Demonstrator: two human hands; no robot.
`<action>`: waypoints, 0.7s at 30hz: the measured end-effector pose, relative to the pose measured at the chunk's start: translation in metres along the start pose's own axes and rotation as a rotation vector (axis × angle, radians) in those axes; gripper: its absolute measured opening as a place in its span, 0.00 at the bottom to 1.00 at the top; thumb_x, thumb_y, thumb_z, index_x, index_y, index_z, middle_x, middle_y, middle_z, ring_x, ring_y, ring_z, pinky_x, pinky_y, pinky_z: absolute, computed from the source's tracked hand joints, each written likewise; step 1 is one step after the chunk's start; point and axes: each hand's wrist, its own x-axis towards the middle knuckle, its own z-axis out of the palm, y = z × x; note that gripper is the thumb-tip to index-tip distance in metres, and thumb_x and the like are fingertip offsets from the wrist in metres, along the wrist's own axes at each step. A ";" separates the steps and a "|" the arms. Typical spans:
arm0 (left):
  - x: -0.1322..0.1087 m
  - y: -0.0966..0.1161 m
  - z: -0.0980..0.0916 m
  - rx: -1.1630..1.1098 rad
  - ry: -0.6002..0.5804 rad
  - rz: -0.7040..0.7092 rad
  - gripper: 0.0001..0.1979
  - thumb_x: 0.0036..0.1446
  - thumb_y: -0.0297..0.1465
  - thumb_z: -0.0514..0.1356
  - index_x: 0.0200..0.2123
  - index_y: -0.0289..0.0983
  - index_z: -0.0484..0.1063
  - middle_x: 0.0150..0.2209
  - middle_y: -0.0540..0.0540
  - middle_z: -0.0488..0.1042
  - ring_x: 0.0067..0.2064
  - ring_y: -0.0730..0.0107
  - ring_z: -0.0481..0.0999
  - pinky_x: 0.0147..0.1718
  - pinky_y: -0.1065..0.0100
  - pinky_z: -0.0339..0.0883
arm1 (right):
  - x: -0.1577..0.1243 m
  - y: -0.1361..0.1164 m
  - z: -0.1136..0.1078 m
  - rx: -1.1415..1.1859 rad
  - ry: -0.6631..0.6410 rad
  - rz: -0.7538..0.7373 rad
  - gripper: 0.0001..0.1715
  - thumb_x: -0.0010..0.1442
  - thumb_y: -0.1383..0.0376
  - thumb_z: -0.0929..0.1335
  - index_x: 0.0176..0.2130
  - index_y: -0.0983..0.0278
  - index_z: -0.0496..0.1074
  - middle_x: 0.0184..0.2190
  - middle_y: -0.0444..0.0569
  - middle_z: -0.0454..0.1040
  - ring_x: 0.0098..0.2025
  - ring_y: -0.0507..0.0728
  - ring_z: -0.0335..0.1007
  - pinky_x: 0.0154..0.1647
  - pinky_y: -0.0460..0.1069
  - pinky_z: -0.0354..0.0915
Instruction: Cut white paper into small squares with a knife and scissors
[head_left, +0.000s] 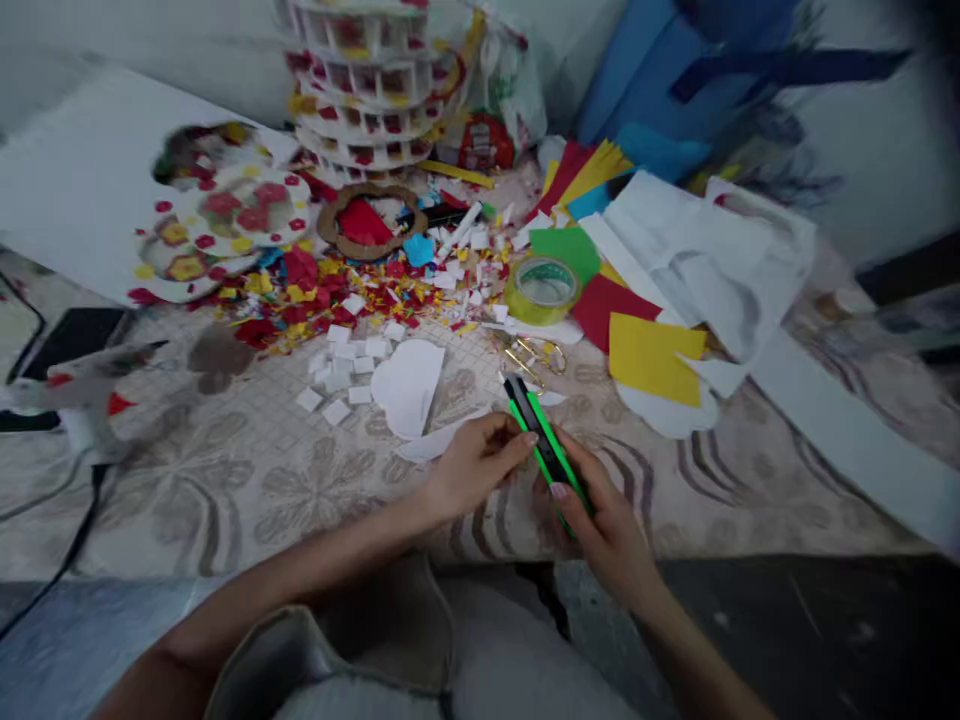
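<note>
A green and black box cutter (541, 432) is held above the near part of the table, its tip pointing away from me. My right hand (604, 510) is closed around its rear half, thumb along the side. The fingers of my left hand (480, 458) pinch the cutter's other side near its middle. Just beyond its tip lie gold-coloured scissors (536, 358). A white scalloped paper piece (407, 388) rests left of the cutter, with a curved white strip (439, 440) partly behind my left hand. Small white squares (341, 365) are scattered farther left.
A hot glue gun (86, 395) stands at the left, its cord hanging off the table. Yellow tape (541, 290), coloured paper (656, 355) and white sheets (690, 250) lie to the right. Coloured scraps (322, 290) spread before a tiered white structure (364, 90).
</note>
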 end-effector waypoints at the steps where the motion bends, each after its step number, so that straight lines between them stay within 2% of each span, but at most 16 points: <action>1: -0.001 0.001 0.001 -0.054 0.010 -0.011 0.24 0.52 0.50 0.62 0.31 0.33 0.66 0.23 0.55 0.65 0.21 0.82 0.63 0.20 0.77 0.56 | -0.003 0.000 -0.003 0.089 -0.090 0.000 0.30 0.67 0.56 0.62 0.66 0.48 0.52 0.64 0.46 0.60 0.63 0.60 0.60 0.61 0.57 0.61; 3: -0.003 0.003 0.005 -0.159 0.020 -0.032 0.23 0.52 0.50 0.62 0.30 0.33 0.66 0.23 0.54 0.66 0.22 0.81 0.64 0.21 0.77 0.58 | -0.010 0.002 -0.006 0.232 -0.194 -0.006 0.42 0.62 0.48 0.65 0.68 0.52 0.47 0.60 0.52 0.66 0.54 0.63 0.70 0.50 0.57 0.71; 5: -0.006 0.003 0.011 -0.270 0.025 -0.050 0.23 0.52 0.49 0.63 0.30 0.34 0.65 0.24 0.53 0.67 0.23 0.82 0.65 0.21 0.78 0.58 | -0.016 0.004 -0.003 0.352 -0.224 -0.027 0.52 0.55 0.43 0.69 0.69 0.54 0.44 0.52 0.54 0.72 0.43 0.63 0.76 0.39 0.57 0.75; 6: -0.007 0.002 0.015 -0.322 0.017 -0.057 0.22 0.52 0.48 0.64 0.30 0.34 0.65 0.25 0.54 0.67 0.23 0.82 0.65 0.22 0.78 0.59 | -0.019 0.006 0.000 0.379 -0.182 -0.045 0.53 0.53 0.42 0.70 0.68 0.53 0.46 0.48 0.54 0.74 0.38 0.63 0.76 0.36 0.57 0.75; 8: -0.011 -0.003 0.023 -0.397 -0.036 -0.071 0.22 0.52 0.48 0.64 0.31 0.34 0.65 0.26 0.53 0.68 0.23 0.82 0.65 0.22 0.77 0.60 | -0.022 0.009 0.008 0.335 0.021 -0.061 0.45 0.56 0.45 0.69 0.65 0.52 0.52 0.44 0.53 0.74 0.35 0.62 0.75 0.33 0.58 0.74; 11: -0.023 -0.011 0.027 -0.401 -0.120 -0.076 0.22 0.55 0.49 0.61 0.35 0.34 0.65 0.28 0.51 0.69 0.25 0.79 0.68 0.23 0.75 0.64 | -0.020 0.012 0.018 0.145 0.313 -0.055 0.27 0.62 0.51 0.65 0.58 0.55 0.63 0.44 0.54 0.74 0.39 0.63 0.75 0.36 0.59 0.74; 13: -0.033 -0.014 0.017 -0.191 -0.150 -0.007 0.18 0.60 0.45 0.57 0.40 0.34 0.65 0.31 0.49 0.70 0.27 0.75 0.70 0.25 0.71 0.67 | -0.015 0.012 0.018 0.019 0.362 -0.077 0.21 0.63 0.56 0.65 0.54 0.57 0.67 0.44 0.54 0.75 0.44 0.63 0.75 0.41 0.60 0.74; 14: -0.038 -0.014 0.009 0.022 -0.094 0.074 0.15 0.62 0.40 0.57 0.43 0.34 0.66 0.32 0.48 0.71 0.30 0.73 0.71 0.29 0.70 0.68 | -0.013 0.012 0.016 -0.030 0.341 -0.097 0.19 0.62 0.58 0.66 0.53 0.57 0.68 0.45 0.53 0.75 0.45 0.63 0.75 0.43 0.60 0.74; 16: -0.044 -0.013 -0.012 0.530 0.016 0.343 0.07 0.63 0.31 0.56 0.41 0.34 0.69 0.37 0.44 0.72 0.39 0.67 0.72 0.39 0.64 0.70 | -0.007 0.011 0.013 -0.091 0.258 -0.129 0.17 0.62 0.60 0.67 0.51 0.58 0.69 0.44 0.52 0.77 0.46 0.63 0.75 0.45 0.59 0.74; 18: -0.043 -0.013 -0.032 0.892 0.110 0.579 0.07 0.64 0.26 0.54 0.43 0.35 0.70 0.42 0.42 0.73 0.46 0.63 0.71 0.46 0.58 0.69 | -0.002 0.010 0.012 -0.118 0.192 -0.152 0.17 0.61 0.62 0.68 0.50 0.57 0.69 0.40 0.50 0.79 0.43 0.62 0.77 0.43 0.57 0.76; 21: -0.031 -0.018 -0.053 1.209 0.141 0.741 0.12 0.63 0.25 0.56 0.49 0.32 0.68 0.50 0.39 0.72 0.52 0.58 0.69 0.51 0.55 0.69 | 0.005 0.008 0.015 -0.196 0.184 -0.213 0.15 0.60 0.64 0.69 0.48 0.57 0.70 0.36 0.48 0.80 0.38 0.60 0.78 0.39 0.54 0.76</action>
